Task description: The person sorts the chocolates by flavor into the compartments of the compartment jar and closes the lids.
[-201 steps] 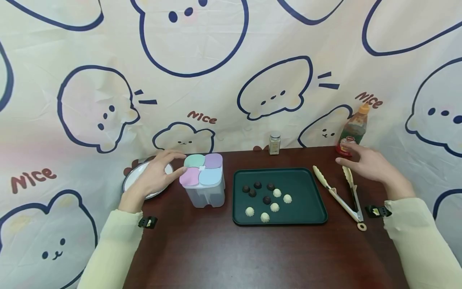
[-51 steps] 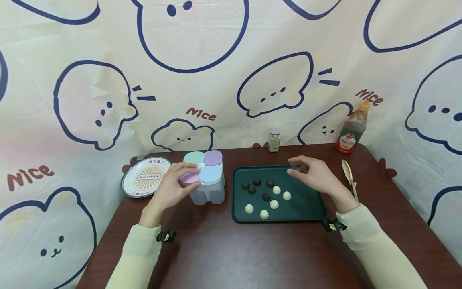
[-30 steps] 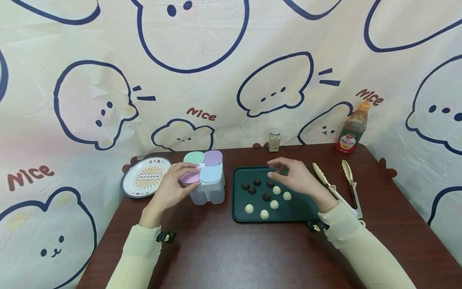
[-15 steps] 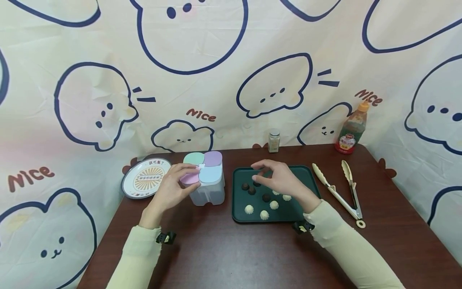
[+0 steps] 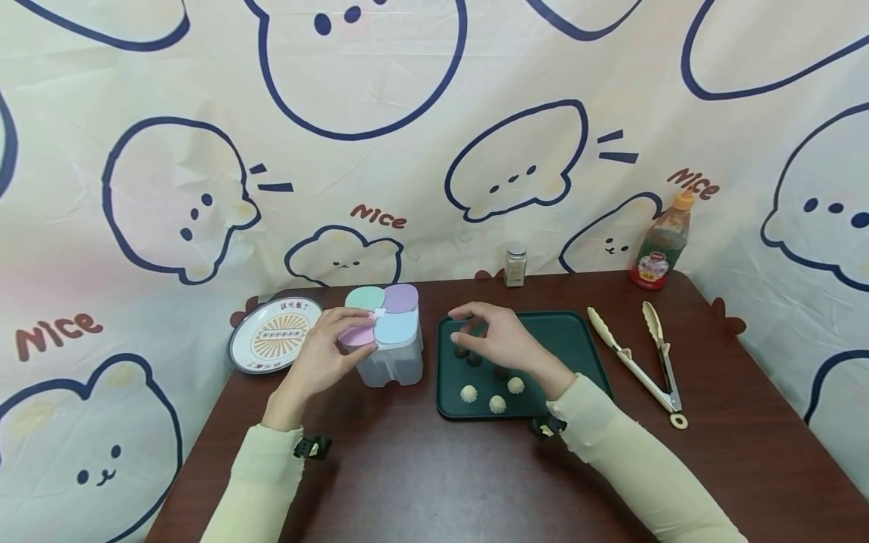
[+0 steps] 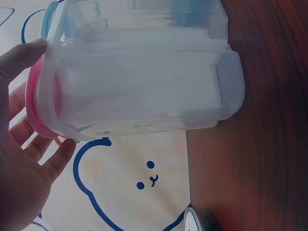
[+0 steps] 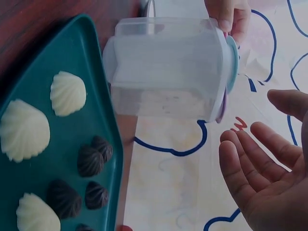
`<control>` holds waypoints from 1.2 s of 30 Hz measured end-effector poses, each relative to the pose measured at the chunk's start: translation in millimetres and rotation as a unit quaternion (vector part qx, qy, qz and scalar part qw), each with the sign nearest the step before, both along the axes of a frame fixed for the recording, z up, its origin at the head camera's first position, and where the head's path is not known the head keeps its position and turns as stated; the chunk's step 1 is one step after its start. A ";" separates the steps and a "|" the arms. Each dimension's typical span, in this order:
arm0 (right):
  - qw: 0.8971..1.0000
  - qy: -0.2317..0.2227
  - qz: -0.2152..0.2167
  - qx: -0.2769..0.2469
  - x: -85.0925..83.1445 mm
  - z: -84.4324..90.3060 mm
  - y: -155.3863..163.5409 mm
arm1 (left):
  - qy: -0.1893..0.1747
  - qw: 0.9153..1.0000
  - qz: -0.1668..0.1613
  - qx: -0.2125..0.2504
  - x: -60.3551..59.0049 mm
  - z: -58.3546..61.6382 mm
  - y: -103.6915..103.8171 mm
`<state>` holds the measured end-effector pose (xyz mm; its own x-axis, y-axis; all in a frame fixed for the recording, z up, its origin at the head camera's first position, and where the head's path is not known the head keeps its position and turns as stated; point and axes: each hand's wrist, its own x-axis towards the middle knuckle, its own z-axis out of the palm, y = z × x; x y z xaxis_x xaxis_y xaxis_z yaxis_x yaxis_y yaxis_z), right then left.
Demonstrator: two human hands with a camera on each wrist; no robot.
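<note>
Dark worktop [image 5: 434, 483] carries the box [image 5: 390, 366], left of the tray [image 5: 570, 332]; L hand [image 5: 322, 358] grips its lid [image 5: 397, 329], R hand [image 5: 498, 339] is empty, thumb and fingers apart. Box is prob. light, stiff, a bit slippery, so best hold approx. below lid, both sides. Vs. earlier frame, R hand is further left over tray.
</note>
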<state>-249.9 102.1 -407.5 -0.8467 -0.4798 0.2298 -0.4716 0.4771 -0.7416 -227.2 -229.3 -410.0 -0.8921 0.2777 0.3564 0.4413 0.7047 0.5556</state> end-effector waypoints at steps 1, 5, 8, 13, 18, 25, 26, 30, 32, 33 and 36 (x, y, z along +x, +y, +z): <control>1.000 -0.003 0.001 -0.001 -0.2 -0.4 -2.0 | 0.001 1.000 0.000 0.001 0.0 -0.1 0.0; 1.000 -0.013 0.009 -0.012 -1.4 -3.4 -9.7 | 0.000 1.000 -0.001 0.004 0.3 0.3 0.0; 1.000 -0.007 0.013 -0.015 -2.9 -5.1 -15.4 | -0.003 1.000 0.000 0.004 0.6 0.8 0.2; 1.000 0.012 0.013 -0.011 -5.4 -7.1 -25.8 | -0.007 1.000 0.002 0.006 0.7 1.2 0.3; 1.000 0.013 0.019 -0.017 -6.7 -9.1 -36.5 | -0.013 1.000 0.004 0.004 1.0 1.3 0.9; 0.999 0.013 0.028 -0.017 -7.8 -9.0 -46.5 | -0.019 1.000 0.003 0.003 0.8 1.0 0.7; 0.999 0.015 0.028 -0.017 -8.1 -8.6 -47.8 | -0.018 1.000 0.002 0.003 0.6 0.9 0.6; 0.999 0.021 0.029 -0.020 -9.4 -8.0 -52.5 | -0.014 1.000 0.000 0.006 -0.1 0.8 0.2; 0.999 0.024 0.030 -0.021 -10.4 -8.7 -55.0 | -0.014 1.000 0.000 0.006 -0.1 0.6 0.1; 0.999 0.024 0.030 -0.023 -10.7 -9.1 -56.1 | -0.015 1.000 0.000 0.006 0.0 0.6 0.1; 0.999 0.024 0.028 -0.028 -11.3 -10.5 -58.9 | -0.017 1.000 0.000 0.004 0.4 0.1 0.1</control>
